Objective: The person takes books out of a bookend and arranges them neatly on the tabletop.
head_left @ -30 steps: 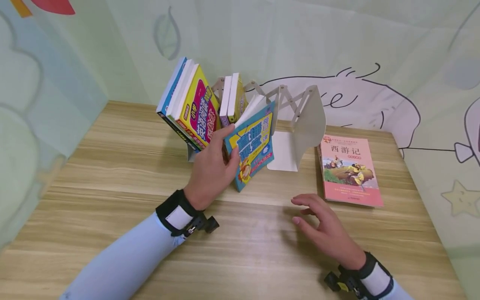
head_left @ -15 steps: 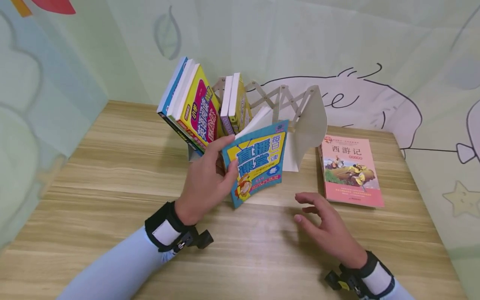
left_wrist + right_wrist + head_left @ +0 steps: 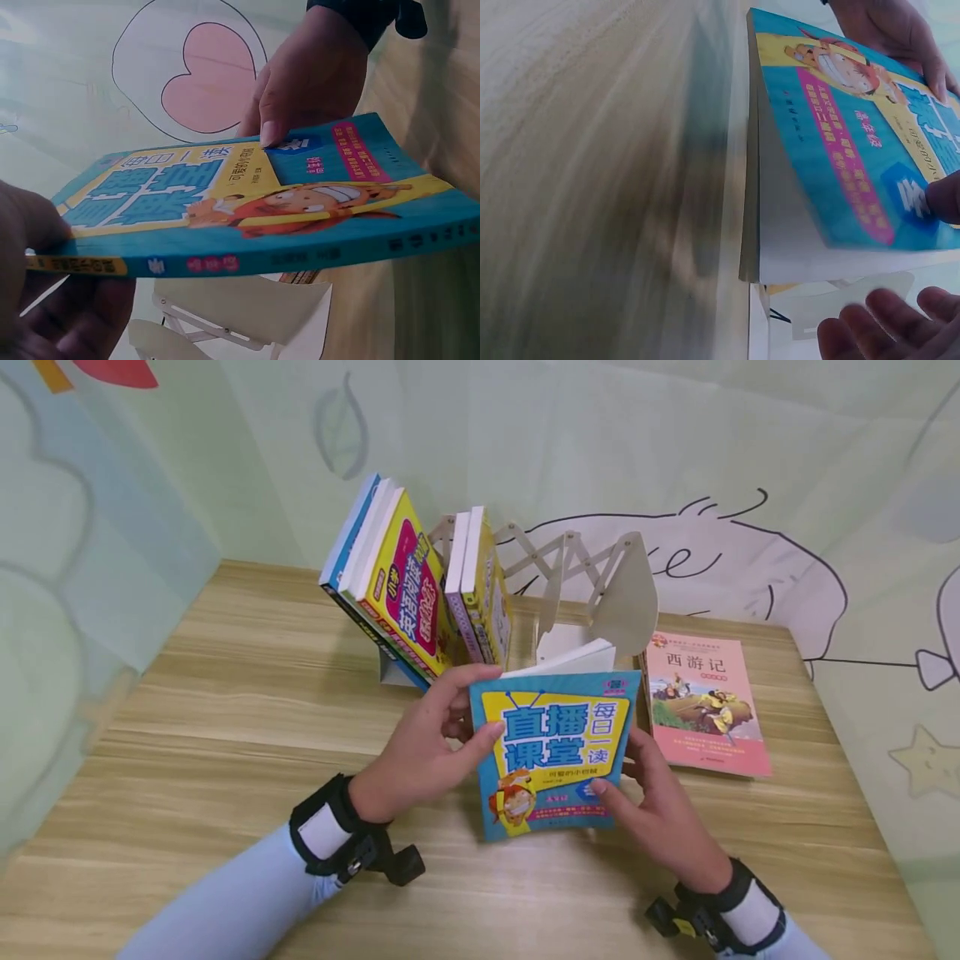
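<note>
My left hand [image 3: 416, 756] grips the left edge of a blue and yellow paperback book [image 3: 558, 727], thumb on the cover and fingers behind. The book is tilted above the table, cover facing me. At its right side, my right hand [image 3: 663, 818] has its thumb on the lower cover and its fingers reaching behind the edge. In the right wrist view those fingers [image 3: 889, 322] show below the page edges, with a gap between. The left wrist view shows the spine and the right thumb [image 3: 272, 133] on the cover.
Behind the book stands a cream folding book rack [image 3: 630, 597]. Several books lean at its left, a yellow-covered one [image 3: 408, 581] in front; two thinner books [image 3: 487, 593] stand beside them. A pink book [image 3: 705, 702] tops a stack at the right of the wooden table [image 3: 187, 760].
My left hand has drawn the blue book out of the rack towards me and turned its cover to face me. The right hand, earlier apart from it, now has its thumb on the cover.
</note>
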Demonstrator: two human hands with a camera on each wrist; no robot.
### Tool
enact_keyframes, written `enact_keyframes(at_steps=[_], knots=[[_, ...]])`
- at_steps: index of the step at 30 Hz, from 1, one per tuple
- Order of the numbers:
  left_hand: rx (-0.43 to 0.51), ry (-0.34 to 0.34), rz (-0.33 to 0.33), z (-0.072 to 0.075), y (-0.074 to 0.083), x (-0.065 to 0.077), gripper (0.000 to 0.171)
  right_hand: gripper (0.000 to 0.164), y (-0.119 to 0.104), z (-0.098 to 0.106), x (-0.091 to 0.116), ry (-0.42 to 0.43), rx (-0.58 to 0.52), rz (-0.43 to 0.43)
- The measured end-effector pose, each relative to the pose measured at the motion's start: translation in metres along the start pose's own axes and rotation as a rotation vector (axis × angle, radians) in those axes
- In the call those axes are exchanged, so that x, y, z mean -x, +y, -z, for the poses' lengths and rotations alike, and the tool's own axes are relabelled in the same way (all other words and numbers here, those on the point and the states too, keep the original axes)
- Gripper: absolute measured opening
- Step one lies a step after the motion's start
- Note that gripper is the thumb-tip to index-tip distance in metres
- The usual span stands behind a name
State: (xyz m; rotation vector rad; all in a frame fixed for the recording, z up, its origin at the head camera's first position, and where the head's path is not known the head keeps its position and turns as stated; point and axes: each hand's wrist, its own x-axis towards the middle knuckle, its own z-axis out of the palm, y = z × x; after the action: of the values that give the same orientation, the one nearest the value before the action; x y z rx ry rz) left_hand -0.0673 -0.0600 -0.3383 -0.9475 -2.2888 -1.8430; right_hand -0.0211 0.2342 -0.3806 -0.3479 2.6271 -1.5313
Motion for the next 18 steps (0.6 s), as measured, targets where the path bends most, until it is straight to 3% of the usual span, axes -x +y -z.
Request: enact_keyframes(at_steps=[6, 18], knots=[[0.084, -0.054, 0.066, -0.0034, -0.0003, 0.0037, 0.056, 0.058, 0.0017, -0.0019, 0.0012, -0.030, -0.037, -0.044], [0.095, -0.095, 0.122, -0.0057, -0.0037, 0.0065, 0.055, 0.033, 0.0055, -0.0021, -0.0035, -0.046, -0.072, -0.154]])
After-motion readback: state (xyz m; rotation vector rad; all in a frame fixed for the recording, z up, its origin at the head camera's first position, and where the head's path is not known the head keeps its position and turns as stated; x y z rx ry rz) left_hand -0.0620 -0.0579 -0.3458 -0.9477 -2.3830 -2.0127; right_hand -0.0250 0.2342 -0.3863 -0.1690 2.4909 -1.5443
